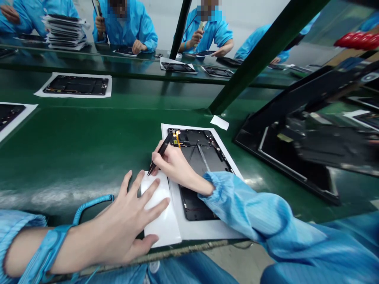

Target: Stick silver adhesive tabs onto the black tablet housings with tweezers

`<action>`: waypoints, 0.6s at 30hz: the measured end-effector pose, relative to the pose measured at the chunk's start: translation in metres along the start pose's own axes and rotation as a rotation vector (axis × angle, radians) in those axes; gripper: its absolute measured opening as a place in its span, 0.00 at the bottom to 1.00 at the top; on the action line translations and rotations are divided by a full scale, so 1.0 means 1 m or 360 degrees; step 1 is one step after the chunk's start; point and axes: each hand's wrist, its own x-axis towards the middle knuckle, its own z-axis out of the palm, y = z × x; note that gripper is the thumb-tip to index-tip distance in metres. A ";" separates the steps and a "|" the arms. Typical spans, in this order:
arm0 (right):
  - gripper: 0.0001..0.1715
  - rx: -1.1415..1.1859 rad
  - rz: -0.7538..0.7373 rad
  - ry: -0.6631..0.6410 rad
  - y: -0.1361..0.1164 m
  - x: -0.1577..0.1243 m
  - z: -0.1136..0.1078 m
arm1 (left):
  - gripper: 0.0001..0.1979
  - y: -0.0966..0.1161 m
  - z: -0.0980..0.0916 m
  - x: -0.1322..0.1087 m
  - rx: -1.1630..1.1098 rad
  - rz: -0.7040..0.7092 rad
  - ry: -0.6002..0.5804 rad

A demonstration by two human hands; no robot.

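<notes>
Watching remotely, I see the right hand [173, 161] pinching black tweezers [162, 148], tips by the white sheet [162, 225] — left hand [128, 217] spread wide over it — and the opened tablet [214, 157] beside it on the surface [89, 138].

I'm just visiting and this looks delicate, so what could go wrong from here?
The black tweezers in the right hand point down at the white sheet, close to the left hand, so a slip might prick a finger or scratch the sheet. The right sleeve crosses over the open device housing and could brush parts inside. The coiled cord by the left wrist might catch.
</notes>
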 end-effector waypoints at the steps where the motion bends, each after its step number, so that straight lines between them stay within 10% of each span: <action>1: 0.11 0.0013 0.0003 -0.0005 0.001 0.001 0.000 | 0.33 0.000 0.000 0.000 -0.0004 0.0010 -0.0004; 18: 0.12 0.0141 -0.0066 -0.0188 0.002 0.005 -0.005 | 0.33 -0.003 0.000 0.000 0.0079 0.0081 0.0053</action>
